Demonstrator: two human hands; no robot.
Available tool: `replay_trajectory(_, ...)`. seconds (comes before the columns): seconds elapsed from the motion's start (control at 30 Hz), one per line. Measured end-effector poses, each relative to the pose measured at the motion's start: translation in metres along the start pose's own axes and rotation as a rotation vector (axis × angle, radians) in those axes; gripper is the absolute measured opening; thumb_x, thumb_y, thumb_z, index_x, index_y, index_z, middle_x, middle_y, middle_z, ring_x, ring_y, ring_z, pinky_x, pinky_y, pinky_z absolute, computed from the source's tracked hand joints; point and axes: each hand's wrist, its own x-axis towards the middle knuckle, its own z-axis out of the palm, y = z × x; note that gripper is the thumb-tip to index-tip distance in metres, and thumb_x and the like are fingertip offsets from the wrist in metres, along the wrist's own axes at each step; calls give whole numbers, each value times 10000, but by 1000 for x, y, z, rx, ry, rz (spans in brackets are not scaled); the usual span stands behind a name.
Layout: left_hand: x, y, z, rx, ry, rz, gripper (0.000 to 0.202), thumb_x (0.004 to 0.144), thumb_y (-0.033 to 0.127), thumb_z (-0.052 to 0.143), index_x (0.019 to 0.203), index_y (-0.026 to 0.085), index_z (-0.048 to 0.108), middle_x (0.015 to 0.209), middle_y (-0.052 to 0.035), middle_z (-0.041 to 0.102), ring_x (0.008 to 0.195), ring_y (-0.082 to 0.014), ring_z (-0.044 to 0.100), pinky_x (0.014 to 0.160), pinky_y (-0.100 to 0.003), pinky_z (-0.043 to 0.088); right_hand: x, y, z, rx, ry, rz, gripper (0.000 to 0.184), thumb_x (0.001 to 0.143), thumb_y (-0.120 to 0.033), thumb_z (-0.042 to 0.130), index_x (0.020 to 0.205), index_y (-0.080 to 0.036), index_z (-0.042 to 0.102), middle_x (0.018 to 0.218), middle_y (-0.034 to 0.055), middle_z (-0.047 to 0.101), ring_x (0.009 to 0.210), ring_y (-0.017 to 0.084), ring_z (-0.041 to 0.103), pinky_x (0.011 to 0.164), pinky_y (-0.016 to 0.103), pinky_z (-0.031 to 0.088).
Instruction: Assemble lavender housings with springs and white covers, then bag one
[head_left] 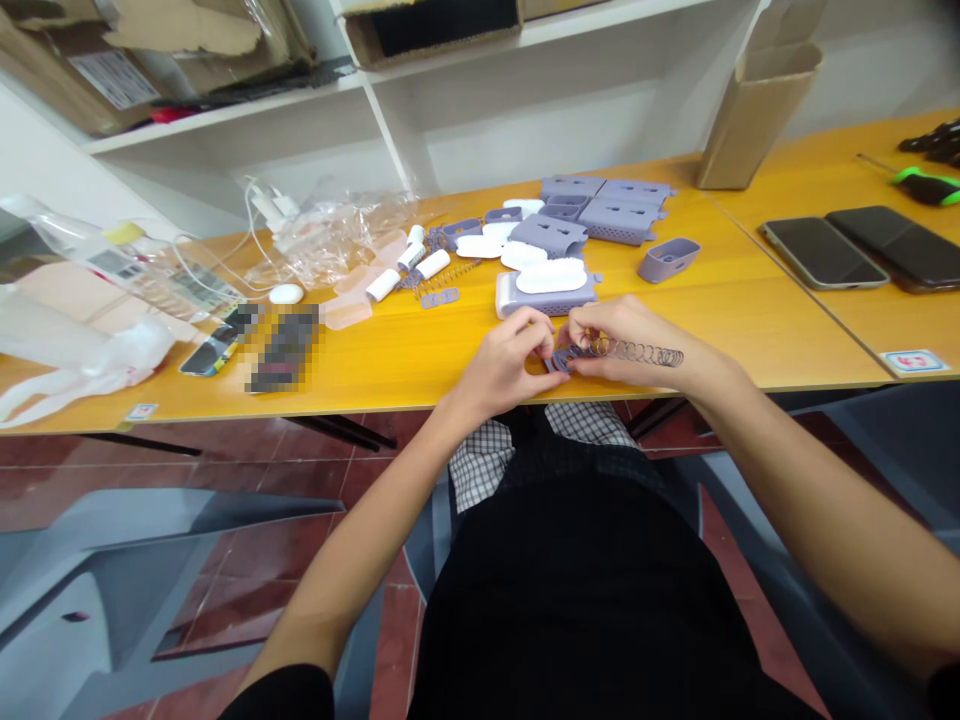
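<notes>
Both hands meet at the front edge of the yellow table (420, 360). My left hand (504, 362) is closed, pinching a small purple plastic piece (559, 360). My right hand (622, 335) is closed too, holding the same piece and a long wire spring (645, 352) that lies across my right wrist. Just behind the hands sits a purple box with a white lid (547, 285). Further back lie several purple perforated housings (600, 215), white oval lids (480, 245), white cylinders (409, 265), another spring with a flat purple piece (442, 285), and a purple cup-shaped part (669, 258).
Crumpled clear plastic bags (337, 230) and white bags (75, 350) lie at the left, with a white mouse-like item (286, 293) and a phone (210, 350). Two dark phones (862, 248) and green-handled tools (926, 185) sit on the right. A cardboard box (757, 110) stands behind. White shelves (450, 90) back the table.
</notes>
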Motion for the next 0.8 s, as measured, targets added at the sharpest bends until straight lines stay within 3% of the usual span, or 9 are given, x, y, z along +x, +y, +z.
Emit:
replay_trajectory(0.27, -1, -3, 2, -17, 0, 51, 306, 868, 234, 818, 825, 209, 516, 1028, -44, 640, 928, -193, 655, 839, -344, 542, 1, 0, 2, -26, 25, -5, 258, 818, -258, 784, 785, -248, 529, 828, -9, 690, 758, 207, 599, 724, 350, 391)
replay_trajectory(0.8, -1, -9, 5, 24, 9, -7, 285, 874, 230, 766, 789, 217, 495, 922, -26, 642, 831, -181, 631, 767, -329, 518, 1, -11, 18, -141, 194, 70, 342, 855, -318, 755, 720, -249, 449, 664, -14, 545, 619, 169, 492, 615, 341, 322)
